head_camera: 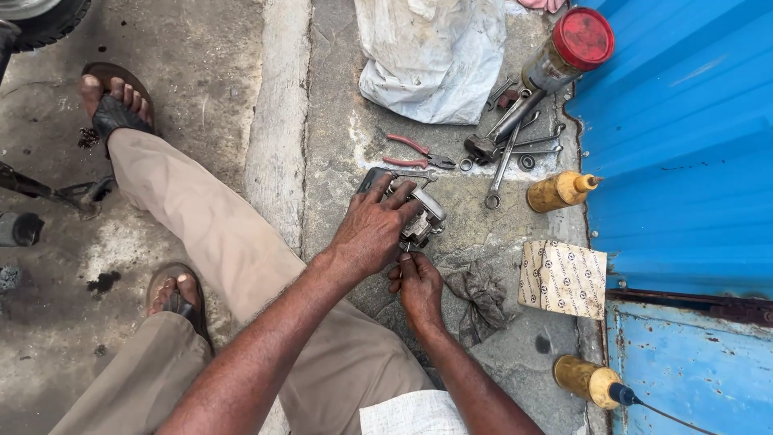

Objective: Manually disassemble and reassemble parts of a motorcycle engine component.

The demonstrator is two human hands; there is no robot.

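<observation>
Head view, looking down at a concrete floor (322, 97) beside a blue metal wall (676, 145). At centre, the left hand (372, 229) lies over a small grey metal machine part (419, 213), fingers spread and curled across its top, pressing it against the ground. At 5 o'clock from the part, just below it, the right hand (417, 282) is closed with fingertips pressed together at the part's lower edge; what they pinch, if anything, cannot be told.

Just beside the right hand, at 3 o'clock, a crumpled dark rag (481, 300) lies on the floor. Further toward 3 o'clock, a patterned paper packet (564, 278) rests near the wall. At 12 o'clock from the part, red-handled pliers (415, 153) lie near it; at 1 o'clock, a cluster of spanners (515, 141) is scattered, with a jar with a red lid (568, 50) beyond them. An amber squeeze bottle (560, 192) lies at 3 o'clock from the part, and a second amber bottle (592, 380) with a dark nozzle sits at 5 o'clock, near the frame's lower edge. A white plastic bag (435, 56) fills the 12 o'clock margin.

On the left half, the person's legs in tan trousers (217, 234) extend toward 10 o'clock, with sandalled feet (117, 105) on stained concrete.
</observation>
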